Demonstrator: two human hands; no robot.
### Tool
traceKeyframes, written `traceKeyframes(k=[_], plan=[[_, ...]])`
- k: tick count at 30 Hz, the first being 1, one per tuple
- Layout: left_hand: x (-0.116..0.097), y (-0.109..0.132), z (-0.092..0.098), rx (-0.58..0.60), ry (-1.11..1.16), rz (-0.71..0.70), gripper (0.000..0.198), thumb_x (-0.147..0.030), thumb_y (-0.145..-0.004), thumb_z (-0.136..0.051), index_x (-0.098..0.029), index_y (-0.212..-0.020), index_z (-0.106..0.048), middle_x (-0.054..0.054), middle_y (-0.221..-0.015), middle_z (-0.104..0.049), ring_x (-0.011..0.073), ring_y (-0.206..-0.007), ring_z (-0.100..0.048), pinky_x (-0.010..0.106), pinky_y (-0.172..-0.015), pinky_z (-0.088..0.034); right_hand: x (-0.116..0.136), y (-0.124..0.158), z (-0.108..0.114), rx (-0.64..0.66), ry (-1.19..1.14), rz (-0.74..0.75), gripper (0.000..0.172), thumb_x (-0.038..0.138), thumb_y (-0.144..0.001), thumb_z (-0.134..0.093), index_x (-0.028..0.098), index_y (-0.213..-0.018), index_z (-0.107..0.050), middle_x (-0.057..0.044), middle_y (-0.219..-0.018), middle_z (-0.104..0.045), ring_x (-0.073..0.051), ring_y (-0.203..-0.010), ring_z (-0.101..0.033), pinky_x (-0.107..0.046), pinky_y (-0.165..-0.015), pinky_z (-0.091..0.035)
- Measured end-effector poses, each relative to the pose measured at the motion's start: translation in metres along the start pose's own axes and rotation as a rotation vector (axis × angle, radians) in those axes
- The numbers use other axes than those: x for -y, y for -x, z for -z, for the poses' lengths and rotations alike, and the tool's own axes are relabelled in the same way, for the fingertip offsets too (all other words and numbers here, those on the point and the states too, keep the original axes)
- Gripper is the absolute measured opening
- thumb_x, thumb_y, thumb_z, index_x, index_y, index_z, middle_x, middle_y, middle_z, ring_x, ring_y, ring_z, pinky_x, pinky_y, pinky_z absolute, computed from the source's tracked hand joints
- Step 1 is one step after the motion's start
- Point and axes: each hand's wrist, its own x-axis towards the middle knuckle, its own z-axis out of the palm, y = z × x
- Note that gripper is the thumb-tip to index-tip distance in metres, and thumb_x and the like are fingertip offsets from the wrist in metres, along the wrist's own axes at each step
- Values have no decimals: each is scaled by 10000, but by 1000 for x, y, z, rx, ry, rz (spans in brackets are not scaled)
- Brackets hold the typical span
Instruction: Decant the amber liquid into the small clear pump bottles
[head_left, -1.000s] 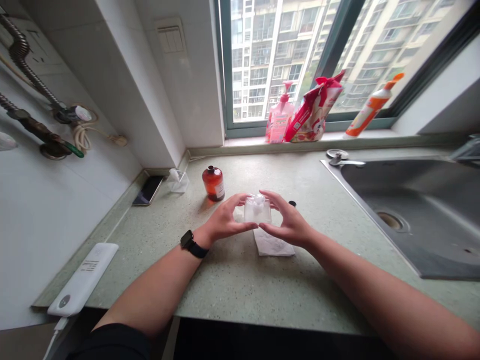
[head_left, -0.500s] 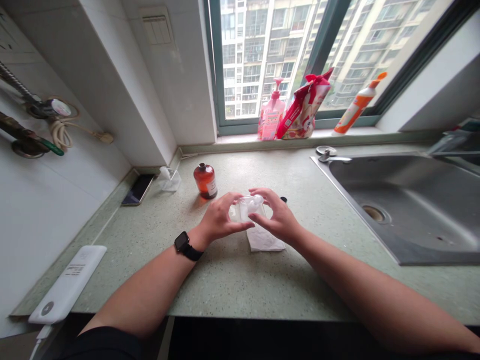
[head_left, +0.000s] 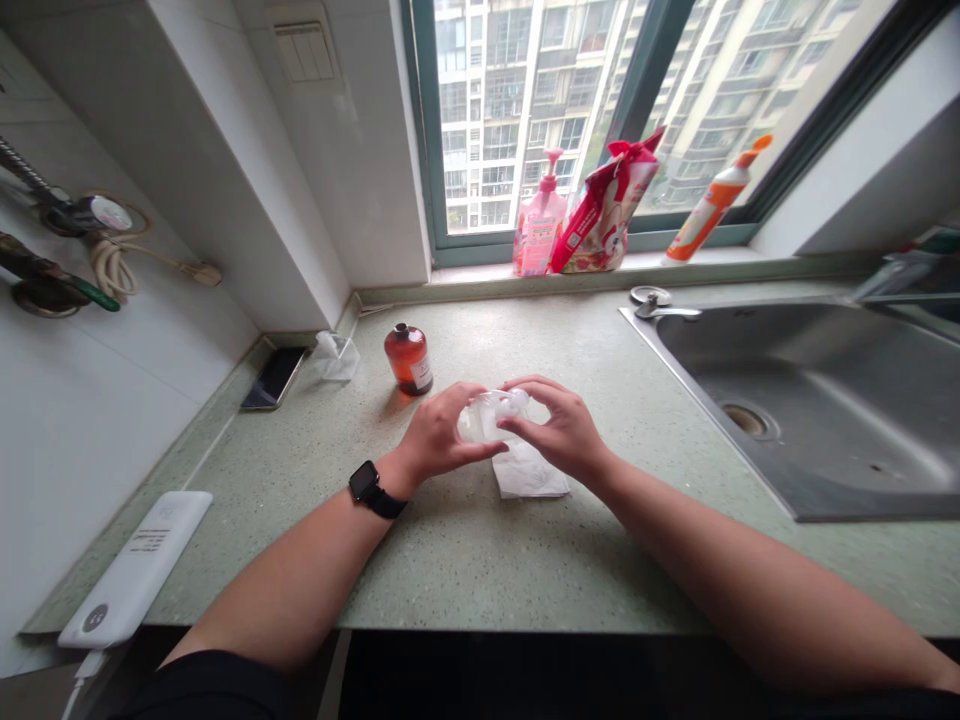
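Note:
Over the middle of the counter, my left hand (head_left: 442, 432) is wrapped round a small clear bottle (head_left: 474, 420), thumb below and fingers above. The bottle seems to lie on its side. At its right end is a whitish translucent top (head_left: 514, 403), which my right hand (head_left: 559, 425) pinches between thumb and fingers. Whether the top is a cap or a pump head I cannot tell. Just under my hands a folded white tissue (head_left: 531, 472) lies on the counter. An amber bottle (head_left: 409, 360) with a white label and no cap stands beyond my left hand.
A phone (head_left: 274, 379) and a clear box-like piece with a white part (head_left: 335, 357) lie at the left wall. Nearer stands a white power bank (head_left: 137, 568) with a cable. The steel sink (head_left: 817, 400) is at right; a pink pump bottle (head_left: 540, 225) stands on the sill.
My right hand has turned slightly about the whitish top, its fingers bending in closer. The small black thing behind that hand is now hidden. My left hand stays nearly still.

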Motion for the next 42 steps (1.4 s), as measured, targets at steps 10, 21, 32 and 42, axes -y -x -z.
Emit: traceKeyframes(k=[10,21,32,42], plan=[[0,-2,6,33,61,-32,666,-558,-815,-897,-219,-1301,-593,105,-1222,-754,292,-1101,-763,442,-968,-622,-3,2,4,74,-16,62,253,439,-942,-782,317,-1159,-829,-76,-1205,-820,-301,-1149,-766,-532,-1056,-608],[7,0,7,-80,36,56,703,-634,-796,-889,-210,-1282,-611,99,-1180,-756,265,-1005,-776,428,-904,-653,-15,-7,14,-149,-155,-140,413,533,-940,-762,339,-1302,-710,-86,-1345,-653,-307,-1314,-647,-522,-996,-689],[3,0,6,-33,4,42,695,-610,-803,-892,-220,-1301,-606,106,-1195,-762,290,-1049,-780,452,-940,-639,-7,1,7,110,-50,12,329,516,-942,-754,317,-1205,-757,-109,-1423,-645,-332,-1376,-612,-606,-1158,-553],[2,-1,5,-9,23,-19,688,-593,-810,-892,-212,-1309,-611,116,-1214,-762,292,-1079,-771,457,-967,-630,-10,-1,6,85,-65,-22,489,566,-909,-793,345,-1337,-704,-108,-1425,-644,-334,-1386,-605,-593,-1145,-547]])
